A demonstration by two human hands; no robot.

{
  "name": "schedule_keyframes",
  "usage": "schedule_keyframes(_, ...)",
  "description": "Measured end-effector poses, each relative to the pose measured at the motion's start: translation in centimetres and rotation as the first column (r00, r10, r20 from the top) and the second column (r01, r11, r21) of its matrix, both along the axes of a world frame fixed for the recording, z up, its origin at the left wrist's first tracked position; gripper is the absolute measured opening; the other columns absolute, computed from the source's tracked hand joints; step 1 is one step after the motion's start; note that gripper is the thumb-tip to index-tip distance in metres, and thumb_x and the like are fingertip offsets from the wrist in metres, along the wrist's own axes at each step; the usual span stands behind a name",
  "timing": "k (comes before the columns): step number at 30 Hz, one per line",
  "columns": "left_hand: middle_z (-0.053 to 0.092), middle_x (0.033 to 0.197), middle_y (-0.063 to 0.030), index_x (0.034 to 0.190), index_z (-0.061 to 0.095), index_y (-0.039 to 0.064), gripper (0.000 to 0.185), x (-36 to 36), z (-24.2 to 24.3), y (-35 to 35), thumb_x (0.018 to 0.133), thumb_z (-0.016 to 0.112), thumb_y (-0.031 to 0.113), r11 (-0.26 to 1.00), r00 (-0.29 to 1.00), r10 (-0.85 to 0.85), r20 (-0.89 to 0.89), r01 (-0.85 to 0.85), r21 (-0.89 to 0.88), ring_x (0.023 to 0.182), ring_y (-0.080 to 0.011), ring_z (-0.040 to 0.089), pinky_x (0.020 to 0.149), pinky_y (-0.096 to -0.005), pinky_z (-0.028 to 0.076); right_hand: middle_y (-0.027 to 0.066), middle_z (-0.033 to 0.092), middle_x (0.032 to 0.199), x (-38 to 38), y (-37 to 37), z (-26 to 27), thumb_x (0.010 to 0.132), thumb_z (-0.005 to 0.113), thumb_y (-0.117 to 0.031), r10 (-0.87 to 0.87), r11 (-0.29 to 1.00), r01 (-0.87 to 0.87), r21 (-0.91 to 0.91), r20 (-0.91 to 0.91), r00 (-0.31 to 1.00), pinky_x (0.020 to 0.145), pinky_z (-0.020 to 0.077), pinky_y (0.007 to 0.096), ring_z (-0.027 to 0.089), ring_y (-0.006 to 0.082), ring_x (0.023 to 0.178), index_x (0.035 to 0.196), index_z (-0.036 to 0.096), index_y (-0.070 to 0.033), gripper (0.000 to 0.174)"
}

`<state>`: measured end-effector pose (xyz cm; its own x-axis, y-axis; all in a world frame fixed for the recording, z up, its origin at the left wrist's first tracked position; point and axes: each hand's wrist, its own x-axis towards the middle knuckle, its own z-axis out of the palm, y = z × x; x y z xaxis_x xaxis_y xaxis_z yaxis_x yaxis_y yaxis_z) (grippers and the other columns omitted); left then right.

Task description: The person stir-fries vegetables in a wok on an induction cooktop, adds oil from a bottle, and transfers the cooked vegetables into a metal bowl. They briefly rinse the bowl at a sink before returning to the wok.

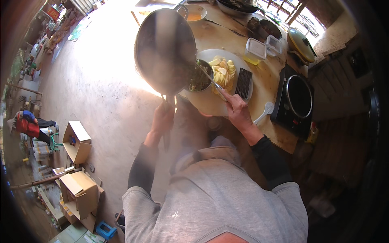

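Observation:
My left hand (164, 114) grips the handle of a deep dark pan (165, 51), which is tilted over a metal bowl of chopped greens (200, 77). My right hand (237, 104) holds a metal-handled utensil (215, 84); its far end reaches between the pan and the bowl, and its tip is hidden. Beside the bowl, sliced pale yellow vegetable (223, 71) lies on a large round white board or tray (206, 103). A black ridged rectangular item (244, 83) rests at its right. Haze blurs part of the pan.
Right of the tray are a white slotted spoon (267, 109) and an induction cooker (293, 100). Lidded plastic containers (256, 50), a glass-lidded pan (301, 44) and a bowl of orange liquid (196, 13) stand farther back. Cardboard boxes (80, 194) and a person (29, 124) are at left.

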<state>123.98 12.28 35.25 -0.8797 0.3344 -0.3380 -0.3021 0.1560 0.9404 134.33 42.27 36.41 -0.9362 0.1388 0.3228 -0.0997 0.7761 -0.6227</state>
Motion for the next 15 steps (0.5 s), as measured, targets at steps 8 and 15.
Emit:
schedule_keyframes(8, 0.051, 0.068, 0.0031, 0.093, 0.056, 0.008, 0.009, 0.4, -0.8, -0.2, 0.099, 0.060, 0.013, 0.998, 0.999, 0.029, 0.024, -0.028, -0.052, 0.052, -0.0075, 0.049, 0.042, -0.0268, 0.040, 0.0188, 0.060, 0.087, 3.3, 1.8, 0.7, 0.089, 0.062, 0.005, -0.010, 0.999, 0.008, 0.037, 0.055, 0.998, 0.075, 0.0526, 0.0456, 0.064, 0.0370, 0.083, 0.142, 0.062, -0.012, 0.055)
schedule_keyframes(15, 0.049, 0.065, 0.0014, 0.092, 0.053, 0.006, 0.011, 0.1, -1.9, 0.1, 0.098, 0.060, 0.013, 0.997, 0.998, 0.067, 0.011, -0.066, -0.026, 0.044, -0.0105, 0.050, 0.037, -0.0277, 0.042, 0.0195, 0.063, 0.091, 4.9, 2.5, -1.1, 0.091, 0.062, 0.002, -0.039, 0.986, 0.047, -0.162, 0.052, 0.998, 0.077, 0.0526, 0.0458, 0.064, 0.0382, 0.084, 0.140, 0.063, -0.008, 0.050)
